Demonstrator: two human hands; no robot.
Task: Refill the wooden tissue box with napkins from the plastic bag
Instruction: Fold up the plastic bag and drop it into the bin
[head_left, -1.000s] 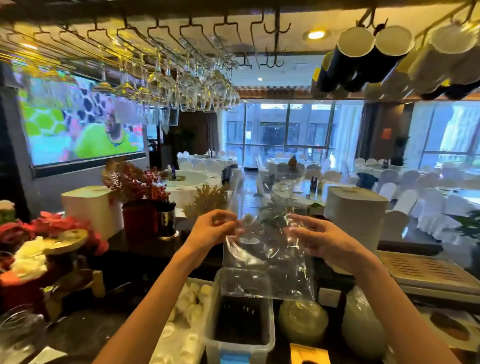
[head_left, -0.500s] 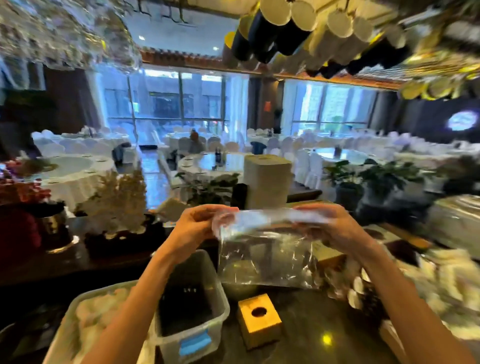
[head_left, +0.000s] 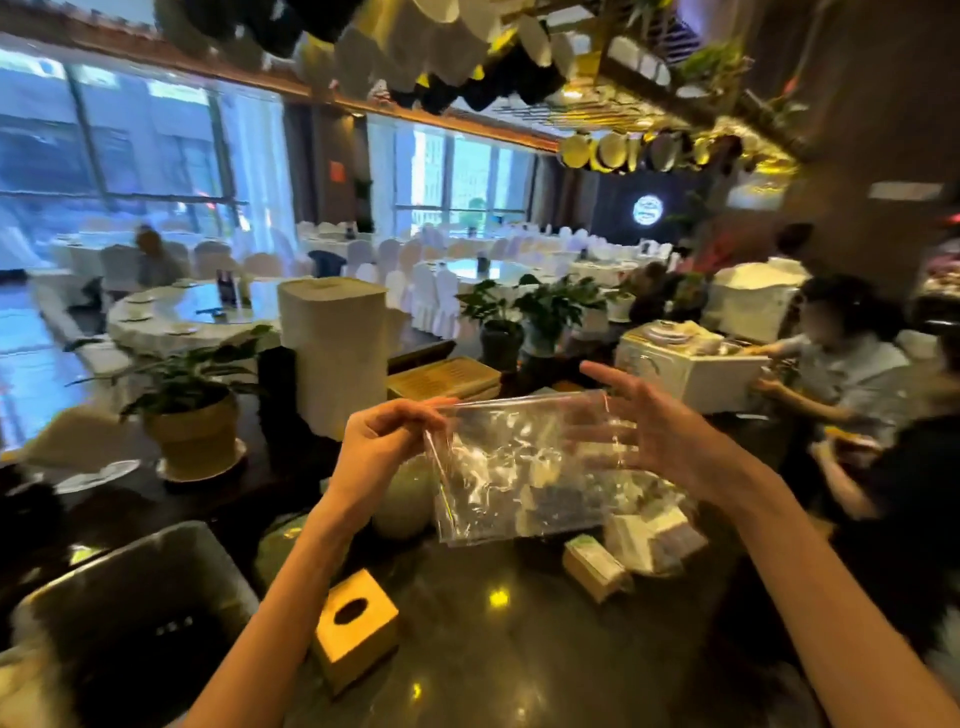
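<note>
A clear plastic bag (head_left: 524, 467) hangs in the air in front of me and looks empty. My left hand (head_left: 387, 441) pinches its upper left corner. My right hand (head_left: 649, 431) is at the bag's right edge with the fingers spread; whether it still grips the plastic I cannot tell. Below, on the dark counter (head_left: 509, 649), stands the wooden tissue box (head_left: 356, 626) with an oval slot on top. Packs of napkins (head_left: 644, 540) lie on the counter under my right hand, beside a small carton (head_left: 592, 566).
A clear plastic bin (head_left: 140, 597) stands at the lower left. A potted plant (head_left: 192, 415), a tall white container (head_left: 332, 358) and wooden trays (head_left: 441, 379) line the counter's far side. Two people work at the right edge (head_left: 841, 358). Cups hang overhead.
My view has swung to the right. My right hand has opened its fingers at the bag's edge. The bag stays held up by my left hand.
</note>
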